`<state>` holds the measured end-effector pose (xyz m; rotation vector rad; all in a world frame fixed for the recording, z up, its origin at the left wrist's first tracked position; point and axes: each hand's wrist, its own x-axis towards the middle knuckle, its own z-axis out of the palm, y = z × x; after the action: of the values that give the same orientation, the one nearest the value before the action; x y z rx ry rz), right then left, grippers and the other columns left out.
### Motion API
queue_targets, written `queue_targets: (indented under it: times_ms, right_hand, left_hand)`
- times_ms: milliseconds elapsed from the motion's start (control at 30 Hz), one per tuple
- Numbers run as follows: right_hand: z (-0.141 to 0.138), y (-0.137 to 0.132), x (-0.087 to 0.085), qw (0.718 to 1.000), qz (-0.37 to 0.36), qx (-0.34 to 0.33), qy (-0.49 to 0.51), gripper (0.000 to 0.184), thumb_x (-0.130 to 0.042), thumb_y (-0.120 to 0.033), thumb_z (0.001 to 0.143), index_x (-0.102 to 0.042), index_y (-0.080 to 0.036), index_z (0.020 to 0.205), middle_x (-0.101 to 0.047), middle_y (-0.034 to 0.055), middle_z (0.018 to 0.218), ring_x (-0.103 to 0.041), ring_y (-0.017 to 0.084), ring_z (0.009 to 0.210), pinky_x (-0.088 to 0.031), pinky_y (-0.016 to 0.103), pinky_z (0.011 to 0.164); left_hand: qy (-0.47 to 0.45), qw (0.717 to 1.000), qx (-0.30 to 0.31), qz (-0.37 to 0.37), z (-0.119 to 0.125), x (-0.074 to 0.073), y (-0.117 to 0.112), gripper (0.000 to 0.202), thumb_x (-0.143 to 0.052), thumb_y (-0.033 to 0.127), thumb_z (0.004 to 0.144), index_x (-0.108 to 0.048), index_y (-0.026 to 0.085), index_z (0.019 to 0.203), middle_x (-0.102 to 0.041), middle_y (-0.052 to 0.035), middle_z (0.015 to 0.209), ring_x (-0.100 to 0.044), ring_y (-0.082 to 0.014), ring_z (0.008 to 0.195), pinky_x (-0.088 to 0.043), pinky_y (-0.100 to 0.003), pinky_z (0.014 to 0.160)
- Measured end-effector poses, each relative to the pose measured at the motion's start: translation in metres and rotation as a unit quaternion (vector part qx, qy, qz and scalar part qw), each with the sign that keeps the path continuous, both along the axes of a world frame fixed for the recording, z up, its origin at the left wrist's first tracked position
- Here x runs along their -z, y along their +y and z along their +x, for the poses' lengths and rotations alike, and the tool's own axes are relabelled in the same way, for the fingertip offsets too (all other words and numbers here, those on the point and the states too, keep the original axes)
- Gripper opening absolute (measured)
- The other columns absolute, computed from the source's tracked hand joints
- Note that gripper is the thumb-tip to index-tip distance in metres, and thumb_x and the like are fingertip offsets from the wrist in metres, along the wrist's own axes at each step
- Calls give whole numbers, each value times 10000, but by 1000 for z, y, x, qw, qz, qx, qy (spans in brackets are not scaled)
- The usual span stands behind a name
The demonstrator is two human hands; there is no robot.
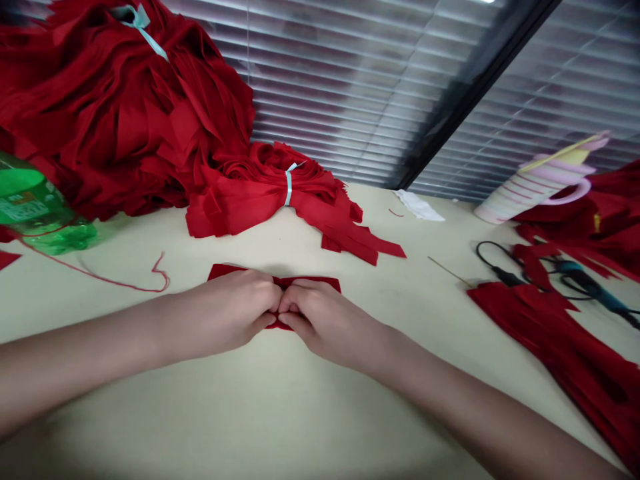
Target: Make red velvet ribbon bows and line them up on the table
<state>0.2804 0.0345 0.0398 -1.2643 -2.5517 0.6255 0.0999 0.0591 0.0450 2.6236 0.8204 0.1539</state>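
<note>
A small piece of red fabric [320, 283] lies on the pale table in front of me, pinched together at its middle. My left hand [245, 307] grips it from the left, fingers curled and thumb pressed in. From the other side my right hand [315, 310] closes on the same fabric, its knuckles touching those of the left. The cloth's ends spread out behind both hands, and its gathered centre is mostly hidden by the fingers.
Bundles of red fabric strips [285, 193] tied with light blue bands stand behind. At left are a green bottle [45, 207] and red thread [125, 285]. Rightward lie more red strips [560, 347], a corded tool [590, 283], a striped mug [530, 187] and white scrap [419, 205].
</note>
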Motion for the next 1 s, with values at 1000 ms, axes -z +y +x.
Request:
queue_targets:
  times_ms: [1000]
  right_hand:
    - [9, -7, 18, 974, 195, -85, -75, 190, -446, -94, 909, -626, -111, 848, -588, 76, 814, -553, 171, 712, -496, 298, 650]
  left_hand:
    - [86, 986, 60, 128, -5, 5, -8, 238, -452, -58, 721, -532, 153, 795, -541, -45, 792, -515, -195, 697, -403, -289, 581]
